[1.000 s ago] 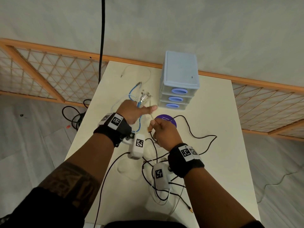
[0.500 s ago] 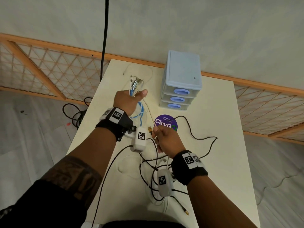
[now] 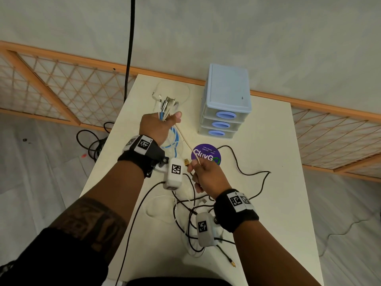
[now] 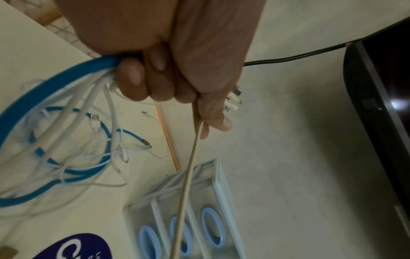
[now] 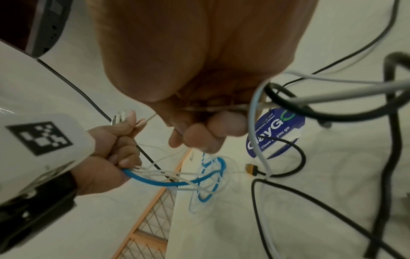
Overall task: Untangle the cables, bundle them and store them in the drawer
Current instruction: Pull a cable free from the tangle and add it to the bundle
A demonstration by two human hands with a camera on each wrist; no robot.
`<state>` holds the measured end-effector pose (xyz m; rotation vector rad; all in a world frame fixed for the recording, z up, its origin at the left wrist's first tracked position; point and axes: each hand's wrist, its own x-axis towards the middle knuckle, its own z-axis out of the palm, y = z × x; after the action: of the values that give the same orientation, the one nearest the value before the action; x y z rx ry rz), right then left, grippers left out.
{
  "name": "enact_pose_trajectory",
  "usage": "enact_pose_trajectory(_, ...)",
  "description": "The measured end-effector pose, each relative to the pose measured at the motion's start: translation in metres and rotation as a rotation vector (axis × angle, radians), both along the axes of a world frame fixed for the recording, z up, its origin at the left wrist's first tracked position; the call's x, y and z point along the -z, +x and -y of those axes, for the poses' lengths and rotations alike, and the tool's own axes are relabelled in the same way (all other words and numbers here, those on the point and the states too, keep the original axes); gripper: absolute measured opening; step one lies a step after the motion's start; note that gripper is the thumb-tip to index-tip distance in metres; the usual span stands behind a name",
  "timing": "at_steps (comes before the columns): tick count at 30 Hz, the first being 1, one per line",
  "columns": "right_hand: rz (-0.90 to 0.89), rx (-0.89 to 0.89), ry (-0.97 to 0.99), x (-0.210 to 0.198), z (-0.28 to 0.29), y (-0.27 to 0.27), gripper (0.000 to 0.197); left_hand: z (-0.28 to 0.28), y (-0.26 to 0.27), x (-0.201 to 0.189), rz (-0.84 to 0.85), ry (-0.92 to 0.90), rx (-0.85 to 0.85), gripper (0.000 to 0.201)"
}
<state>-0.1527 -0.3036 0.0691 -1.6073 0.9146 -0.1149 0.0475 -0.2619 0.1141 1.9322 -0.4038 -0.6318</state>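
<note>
My left hand (image 3: pixel 162 123) is raised over the far left of the white table (image 3: pixel 268 203) and grips a bunch of blue and white cables (image 3: pixel 175 141). Their metal plug ends (image 3: pixel 168 104) stick up past the fist. In the left wrist view, the blue cable (image 4: pixel 44 84) loops down from the curled fingers (image 4: pixel 133 82). A thin beige cable (image 3: pixel 188 143) runs taut from the left thumb to my right hand (image 3: pixel 203 172), which pinches it. A tangle of black cables (image 3: pixel 253 174) lies beneath and to the right of that hand. The light-blue three-drawer unit (image 3: pixel 226 100) stands at the back, drawers shut.
A round purple sticker (image 3: pixel 206 154) lies in front of the drawers. A gold-tipped plug (image 3: pixel 186 162) lies near my right hand, and another gold plug (image 3: pixel 233 264) near the front edge. More black cord (image 3: pixel 92 141) lies on the floor to the left, by a wooden lattice (image 3: pixel 61 96).
My left hand has carried the blue and white bunch away toward the far left. The beige cable has drawn out straight between the hands. My right hand has pulled back slightly toward me.
</note>
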Motion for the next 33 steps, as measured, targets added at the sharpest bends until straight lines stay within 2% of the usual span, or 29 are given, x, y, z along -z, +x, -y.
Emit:
enact_pose_trajectory(3,0.006,0.047,0.005,-0.002,0.001,0.005,0.038,-0.002,-0.007,0.009,-0.063,0.160,0.114,0.068)
enact_pose_trajectory(5,0.005,0.042,-0.019,-0.005,0.003,0.010,0.038,-0.006,-0.020,0.020,-0.062,0.234,0.253,0.075)
enact_pose_trajectory(7,-0.012,0.029,-0.016,-0.008,0.005,0.015,0.036,-0.008,-0.030,0.024,-0.072,0.190,0.307,0.064)
enact_pose_trajectory(10,-0.004,0.015,0.004,-0.009,0.003,0.014,0.040,-0.006,-0.034,0.015,-0.048,0.123,0.247,0.037)
enact_pose_trajectory(15,0.016,-0.003,0.021,-0.004,-0.006,0.001,0.044,0.001,-0.012,-0.001,-0.034,0.007,0.023,0.040)
enact_pose_trajectory(17,0.026,-0.010,0.014,-0.002,-0.007,-0.002,0.045,0.002,-0.004,0.002,-0.029,0.021,-0.041,0.045)
enact_pose_trajectory(19,0.031,-0.021,0.001,0.001,-0.008,-0.002,0.044,0.001,-0.003,0.010,-0.073,0.057,-0.008,0.052)
enact_pose_trajectory(21,0.024,-0.020,-0.031,0.001,-0.008,0.000,0.042,-0.002,-0.013,0.021,-0.135,0.135,0.140,0.068)
enact_pose_trajectory(22,0.019,-0.017,-0.050,0.001,-0.006,0.002,0.042,-0.004,-0.020,0.024,-0.129,0.169,0.221,0.068)
enact_pose_trajectory(23,0.011,-0.018,-0.067,0.001,-0.004,0.004,0.042,-0.005,-0.026,0.025,-0.107,0.195,0.285,0.063)
enact_pose_trajectory(25,0.006,-0.026,-0.086,0.000,-0.002,0.007,0.042,-0.005,-0.030,0.027,-0.064,0.191,0.311,0.052)
enact_pose_trajectory(27,0.012,-0.014,-0.075,0.000,-0.001,0.006,0.043,-0.003,-0.028,0.021,-0.016,0.143,0.254,0.049)
enact_pose_trajectory(30,0.021,0.005,-0.019,0.003,0.000,0.002,0.041,0.001,-0.012,0.014,-0.004,0.059,0.082,0.046)
enact_pose_trajectory(32,0.022,0.010,-0.002,0.003,0.001,0.001,0.039,0.001,-0.008,0.010,-0.023,0.037,0.044,0.032)
enact_pose_trajectory(33,0.024,0.007,-0.003,0.003,0.002,0.001,0.038,0.002,-0.008,0.010,-0.008,0.038,0.037,0.032)
